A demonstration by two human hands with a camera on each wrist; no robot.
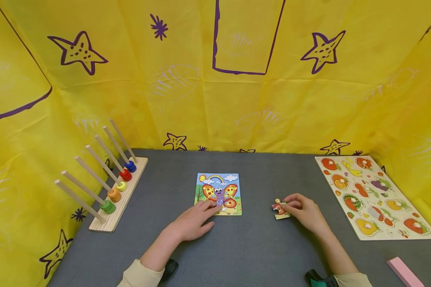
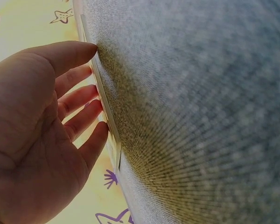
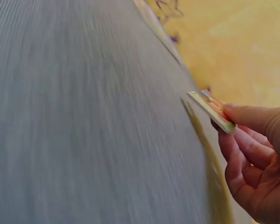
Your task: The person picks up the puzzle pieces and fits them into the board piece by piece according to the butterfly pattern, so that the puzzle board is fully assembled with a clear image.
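Note:
A butterfly jigsaw puzzle (image 1: pixel 204 185) lies on the table in the middle of the head view, a rainbow and clouds along its top. My left hand (image 1: pixel 195 219) rests its fingertips on the puzzle's lower left part, covering some of the picture. In the left wrist view the fingers (image 2: pixel 86 112) of that hand reach out loosely to the board, with the thumb near the board's edge. My right hand (image 1: pixel 305 211) pinches a jigsaw piece (image 1: pixel 281 214) between thumb and fingers, to the right of the puzzle. Seen from the right wrist, the piece (image 3: pixel 210 112) is tilted and held above the table.
On the left stands a wooden peg stacker (image 1: pixel 129 181) with coloured rings on its tall pegs. A fruit puzzle board (image 1: pixel 375 199) lies at the right. Nearer the front right corner is a pink block (image 1: pixel 404 272). Yellow cloth (image 1: pixel 237 111) walls the table behind and at both sides.

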